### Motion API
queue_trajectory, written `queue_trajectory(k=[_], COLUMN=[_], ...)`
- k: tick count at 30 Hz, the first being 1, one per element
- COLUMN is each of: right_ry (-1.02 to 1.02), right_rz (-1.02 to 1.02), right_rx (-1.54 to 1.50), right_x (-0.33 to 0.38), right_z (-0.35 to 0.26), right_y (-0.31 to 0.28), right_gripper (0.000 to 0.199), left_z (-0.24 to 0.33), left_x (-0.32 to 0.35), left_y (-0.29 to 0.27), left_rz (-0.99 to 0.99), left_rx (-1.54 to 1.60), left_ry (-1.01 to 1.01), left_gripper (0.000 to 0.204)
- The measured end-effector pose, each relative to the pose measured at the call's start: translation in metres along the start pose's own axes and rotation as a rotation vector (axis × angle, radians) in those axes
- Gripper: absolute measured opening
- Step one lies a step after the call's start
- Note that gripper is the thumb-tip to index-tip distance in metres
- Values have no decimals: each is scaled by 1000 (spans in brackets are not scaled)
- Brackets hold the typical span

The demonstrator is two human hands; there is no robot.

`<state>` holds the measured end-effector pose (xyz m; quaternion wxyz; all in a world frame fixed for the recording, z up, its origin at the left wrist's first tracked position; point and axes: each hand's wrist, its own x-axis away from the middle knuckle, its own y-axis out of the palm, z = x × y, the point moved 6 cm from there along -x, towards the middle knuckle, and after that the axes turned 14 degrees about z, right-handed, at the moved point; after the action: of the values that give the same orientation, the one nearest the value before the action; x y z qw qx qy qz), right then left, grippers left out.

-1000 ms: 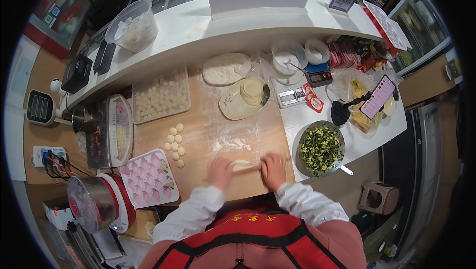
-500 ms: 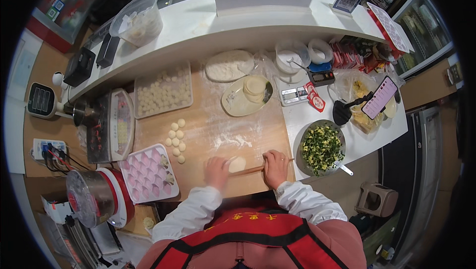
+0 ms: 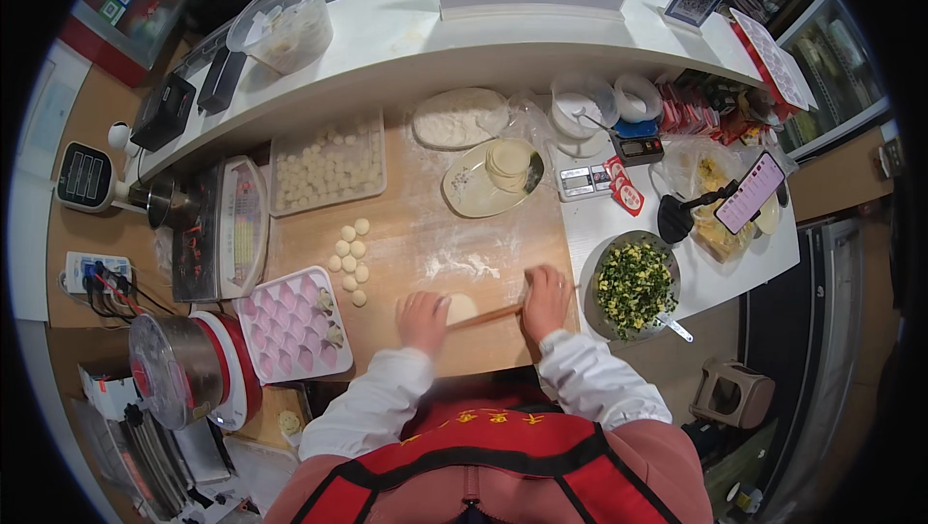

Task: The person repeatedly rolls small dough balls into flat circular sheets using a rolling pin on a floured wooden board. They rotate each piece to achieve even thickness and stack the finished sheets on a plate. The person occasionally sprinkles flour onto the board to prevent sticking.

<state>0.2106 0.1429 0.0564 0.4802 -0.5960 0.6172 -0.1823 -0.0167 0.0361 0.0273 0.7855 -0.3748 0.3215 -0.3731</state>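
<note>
On the wooden board (image 3: 401, 244) lies a small round dough wrapper (image 3: 462, 308), close to the board's front edge. My left hand (image 3: 422, 323) is closed at the wrapper's left edge, its fingertips on the dough. A thin wooden rolling pin (image 3: 495, 315) slants across the near side of the wrapper. My right hand (image 3: 546, 302) is bent over the pin's right end. Several dough balls (image 3: 348, 261) sit to the left, and loose flour (image 3: 464, 266) is scattered beyond the wrapper.
A plate (image 3: 464, 186) bears stacked wrappers. Behind are a flour dish (image 3: 460, 118) and a bin of dough balls (image 3: 329, 161). At left stands a pink-and-white tray (image 3: 295, 326); at right, a bowl of chopped greens and egg (image 3: 633, 284), a scale (image 3: 585, 182) and a phone (image 3: 750, 192) on a stand.
The rolling pin's right end has swung a little away from me with my right hand. My left hand stays at the wrapper. The whole view has shifted slightly.
</note>
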Motion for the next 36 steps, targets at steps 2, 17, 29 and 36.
queue_trajectory(k=[2, 17, 29, 36], right_ry=[46, -326, -193, -154], right_rz=[110, -263, -119, -125], right_rx=[-1, -298, -397, -320], right_x=[-35, 38, 21, 14], right_z=[0, -13, -9, 5], right_y=[24, 16, -8, 13], right_gripper=[24, 28, 31, 30], left_z=[7, 23, 7, 32], left_x=[-8, 10, 1, -17], left_y=[-6, 10, 2, -4], left_rz=[127, 20, -11, -152], left_rx=[138, 247, 155, 248], left_ry=[145, -57, 23, 347], left_gripper=[14, 14, 10, 11])
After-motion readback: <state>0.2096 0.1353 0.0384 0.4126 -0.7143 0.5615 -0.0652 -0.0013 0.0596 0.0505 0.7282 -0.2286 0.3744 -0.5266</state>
